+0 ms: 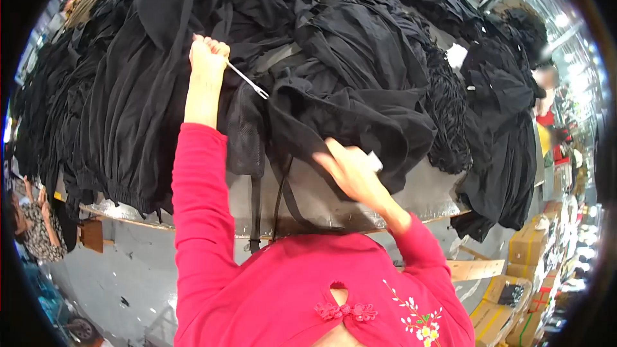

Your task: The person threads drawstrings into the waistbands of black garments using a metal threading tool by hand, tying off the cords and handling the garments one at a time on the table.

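My left hand (209,53) is closed in a fist around a thin, light-coloured metal rod (247,81) with a slotted, eye-like end. The rod slants down to the right, its end beside a black garment (360,112) on the table. My right hand (350,168) is over the near edge of that garment, slightly blurred, with thumb and forefinger apart. Its other fingers are partly hidden. A small white piece (375,162) shows at its far side; I cannot tell whether the hand touches it. A black mesh piece (247,135) and dark straps (256,202) hang between my hands.
Piles of black garments (122,103) cover much of the grey table (424,196), some drooping over its front edge. Cardboard boxes (530,244) stand on the floor at right. Another person (40,222) is at far left, and a blurred person (545,83) is at far right.
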Available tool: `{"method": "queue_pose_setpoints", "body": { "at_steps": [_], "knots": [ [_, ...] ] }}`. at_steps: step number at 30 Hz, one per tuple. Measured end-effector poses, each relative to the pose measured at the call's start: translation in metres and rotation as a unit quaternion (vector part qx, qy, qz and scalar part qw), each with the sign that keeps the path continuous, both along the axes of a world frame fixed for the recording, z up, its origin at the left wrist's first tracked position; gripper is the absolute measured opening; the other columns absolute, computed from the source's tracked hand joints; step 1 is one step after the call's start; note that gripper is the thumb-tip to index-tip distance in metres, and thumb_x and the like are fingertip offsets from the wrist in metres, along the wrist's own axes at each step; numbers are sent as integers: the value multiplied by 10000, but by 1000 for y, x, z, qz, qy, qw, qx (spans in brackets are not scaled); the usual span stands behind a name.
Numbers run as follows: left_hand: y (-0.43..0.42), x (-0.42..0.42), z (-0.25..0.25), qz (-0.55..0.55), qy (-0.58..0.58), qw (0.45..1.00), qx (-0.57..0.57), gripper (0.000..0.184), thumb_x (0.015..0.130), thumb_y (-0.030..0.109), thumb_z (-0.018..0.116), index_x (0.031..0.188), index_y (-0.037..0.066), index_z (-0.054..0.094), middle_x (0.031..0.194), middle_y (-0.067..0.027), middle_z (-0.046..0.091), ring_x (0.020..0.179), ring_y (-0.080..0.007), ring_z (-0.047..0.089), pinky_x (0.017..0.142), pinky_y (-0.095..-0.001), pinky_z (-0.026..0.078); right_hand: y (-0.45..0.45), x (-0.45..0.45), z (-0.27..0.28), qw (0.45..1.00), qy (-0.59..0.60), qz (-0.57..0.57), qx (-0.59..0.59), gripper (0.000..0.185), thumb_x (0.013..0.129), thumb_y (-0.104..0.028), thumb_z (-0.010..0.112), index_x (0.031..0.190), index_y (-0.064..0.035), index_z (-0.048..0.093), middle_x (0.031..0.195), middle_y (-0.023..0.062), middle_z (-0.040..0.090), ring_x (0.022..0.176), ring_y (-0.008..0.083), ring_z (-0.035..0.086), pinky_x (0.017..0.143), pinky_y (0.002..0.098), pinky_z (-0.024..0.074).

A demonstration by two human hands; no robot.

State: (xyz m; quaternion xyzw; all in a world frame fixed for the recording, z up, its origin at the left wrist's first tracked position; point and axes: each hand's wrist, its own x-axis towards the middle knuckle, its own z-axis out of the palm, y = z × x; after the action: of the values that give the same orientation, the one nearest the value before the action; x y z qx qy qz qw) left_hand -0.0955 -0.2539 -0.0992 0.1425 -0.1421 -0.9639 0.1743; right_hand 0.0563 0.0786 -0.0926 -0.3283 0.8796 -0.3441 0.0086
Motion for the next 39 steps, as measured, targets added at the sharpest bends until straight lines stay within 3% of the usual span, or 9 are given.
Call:
{"method": "queue_pose_setpoints", "body": {
  "at_steps": [3,9,21,23,24,26,27,32,39],
  "knots": [
    [1,5,-2,27,-154,987,36,535,919,431,331,484,150,198,394,23,160,305,-118,118,314,-257,115,33,33,30,996,25,-28,85,219,800,-194,621,787,-24,485,619,172,537,559,352,543,490,380,417],
    [-2,-11,-13,-26,-32,998,45,561,896,533,309,496,155,198,411,25,172,327,-117,148,322,-255,145,68,26,19,982,-148,-55,103,304,777,-274,638,788,-13,481,547,171,533,534,352,555,483,404,428],
    [-101,-18,46,220,10,975,-35,393,880,232,407,527,157,251,438,31,254,361,-113,304,352,-261,223,117,36,79,901,203,-39,382,259,761,-225,631,627,-93,452,510,78,489,458,249,515,454,353,386],
    [-95,-18,67,239,-105,964,-59,395,842,172,378,509,140,168,437,-1,184,338,-166,162,345,-303,180,145,23,71,908,261,-33,325,253,750,-218,639,639,-100,445,508,54,469,460,223,493,474,322,380],
    [-172,-46,5,219,-4,973,-71,401,840,158,364,504,132,146,434,-5,172,340,-159,148,340,-292,155,157,20,66,907,271,-29,321,252,750,-211,638,639,-101,440,507,47,459,463,217,487,480,313,377],
    [-80,-3,53,244,-135,960,-32,416,862,174,351,503,128,146,430,3,151,344,-147,122,338,-278,131,166,10,49,911,270,-28,310,268,730,-201,656,634,-86,434,510,59,451,467,240,474,475,322,364],
    [-84,-5,41,164,-68,982,-61,547,907,481,310,516,134,149,435,9,142,340,-136,110,349,-261,122,167,1,40,920,259,-37,293,269,722,-194,665,629,-80,440,516,80,465,470,265,471,470,341,357],
    [-30,9,67,64,16,996,-54,542,899,447,399,496,138,207,423,24,174,326,-124,125,336,-251,128,118,-29,23,981,80,-10,178,444,692,-371,688,942,-34,543,735,147,611,708,307,606,590,347,459],
    [-11,4,72,27,82,996,-27,540,904,477,369,514,117,270,423,16,189,340,-127,151,346,-260,155,8,-27,-11,992,-10,-1,122,486,724,-310,688,1031,7,484,736,240,583,723,403,576,596,444,449]
  ]
}}
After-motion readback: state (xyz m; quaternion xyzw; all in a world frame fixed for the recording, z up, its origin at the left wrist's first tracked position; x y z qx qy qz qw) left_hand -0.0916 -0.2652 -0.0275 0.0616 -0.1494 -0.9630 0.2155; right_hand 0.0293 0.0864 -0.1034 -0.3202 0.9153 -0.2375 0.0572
